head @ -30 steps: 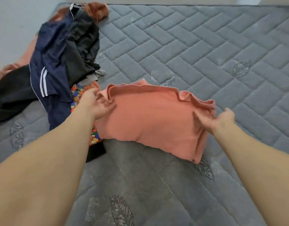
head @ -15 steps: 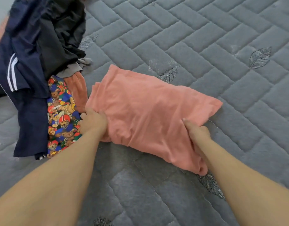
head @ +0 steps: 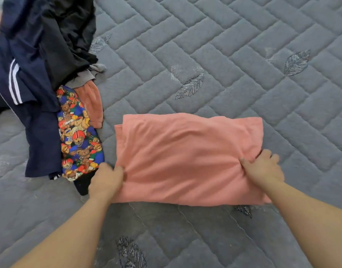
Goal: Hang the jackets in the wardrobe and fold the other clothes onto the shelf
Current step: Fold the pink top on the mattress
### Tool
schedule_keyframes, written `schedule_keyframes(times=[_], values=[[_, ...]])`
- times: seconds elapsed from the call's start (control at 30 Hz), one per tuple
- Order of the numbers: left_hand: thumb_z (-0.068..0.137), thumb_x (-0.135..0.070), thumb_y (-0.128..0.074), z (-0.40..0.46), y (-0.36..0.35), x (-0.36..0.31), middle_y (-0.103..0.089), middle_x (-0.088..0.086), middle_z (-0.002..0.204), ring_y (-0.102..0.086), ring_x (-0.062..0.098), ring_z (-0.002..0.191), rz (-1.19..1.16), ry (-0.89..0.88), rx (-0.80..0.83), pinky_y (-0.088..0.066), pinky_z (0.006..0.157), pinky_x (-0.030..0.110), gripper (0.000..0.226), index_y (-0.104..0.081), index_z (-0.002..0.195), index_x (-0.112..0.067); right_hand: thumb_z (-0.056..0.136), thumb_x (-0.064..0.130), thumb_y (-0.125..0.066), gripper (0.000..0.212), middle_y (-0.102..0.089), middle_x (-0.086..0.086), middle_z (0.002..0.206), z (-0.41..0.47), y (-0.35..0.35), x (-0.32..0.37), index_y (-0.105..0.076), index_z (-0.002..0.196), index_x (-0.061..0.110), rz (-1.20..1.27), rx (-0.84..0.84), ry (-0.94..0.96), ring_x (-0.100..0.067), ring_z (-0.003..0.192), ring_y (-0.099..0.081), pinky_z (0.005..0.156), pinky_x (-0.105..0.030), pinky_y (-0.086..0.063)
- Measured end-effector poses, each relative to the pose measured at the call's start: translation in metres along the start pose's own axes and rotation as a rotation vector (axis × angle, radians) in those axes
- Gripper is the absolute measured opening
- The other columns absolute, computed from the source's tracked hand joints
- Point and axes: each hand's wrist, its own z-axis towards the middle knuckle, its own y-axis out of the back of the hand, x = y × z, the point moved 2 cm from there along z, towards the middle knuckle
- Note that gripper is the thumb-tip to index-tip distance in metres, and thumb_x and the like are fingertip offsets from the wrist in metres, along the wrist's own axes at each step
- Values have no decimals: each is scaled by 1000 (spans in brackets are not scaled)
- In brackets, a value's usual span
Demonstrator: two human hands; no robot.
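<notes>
Folded garment: a salmon-pink soft knit garment (head: 185, 157), folded into a rough rectangle, was laid flat on the near middle of the mattress, its long edges running left to right.
Left hand (head: 106, 179): the left edge of the pink garment was gripped near its near corner, the fingers curled over the fabric and bunching it slightly.
Right hand (head: 262, 168): the right edge of the same garment was pinched, the thumb laid on top of the cloth and the fingers curled round the side.
Mattress: a grey quilted mattress (head: 224, 55) with a brick-like stitched pattern and embroidered leaf motifs was seen under everything.
Clothes pile: a heap was left at the far left, well apart from the right hand and just beside the left one.
Pile contents: a navy track jacket with white stripes (head: 27, 78), a black shiny garment (head: 65, 39), a colourful teddy-bear print cloth (head: 79, 136) and a rust-orange fleecy piece (head: 92, 101) were overlapped there.
Gap: a narrow strip of mattress was visible between the pink garment and the bear-print cloth.
</notes>
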Motion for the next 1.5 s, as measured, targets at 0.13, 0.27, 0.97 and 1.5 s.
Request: schedule_keyframes(times=[0.13, 0.27, 0.97, 1.5], values=[[91, -45, -50, 18, -3, -46, -53, 20, 126, -51, 41, 117, -150, -52, 47, -43, 99, 45, 52, -53, 125, -5, 86, 38, -56, 74, -24, -21, 151, -12, -8, 76, -26, 147, 9, -63, -223, 357, -40, 136, -27, 112, -55, -20], [102, -36, -41, 31, 0, -42, -59, 25, 123, -55, 42, 115, -349, -40, 47, -44, 93, 42, 45, -56, 121, 2, 92, 52, -51, 82, -23, -12, 159, -22, -30, 189, -17, 156, 14, -207, -47, 783, -27, 147, -19, 121, -48, -5], [94, -30, -61, -3, 120, 13, -75, -4, 98, -68, 20, 96, -979, -144, 268, -53, 87, 34, 11, -71, 95, -33, 91, 10, -47, 23, -62, -8, 91, -146, 14, 404, -66, 103, 9, 425, 428, 726, -24, 81, -56, 70, -24, -43], [95, -20, -62, -205, 246, -151, -66, 0, 76, -56, 11, 68, -691, -647, 289, -43, 64, 23, 10, -71, 97, -16, 51, 2, -33, 81, -56, -4, 90, -146, 258, 270, -44, 126, 31, 1261, 503, 649, -22, 84, -51, 67, -29, -38]])
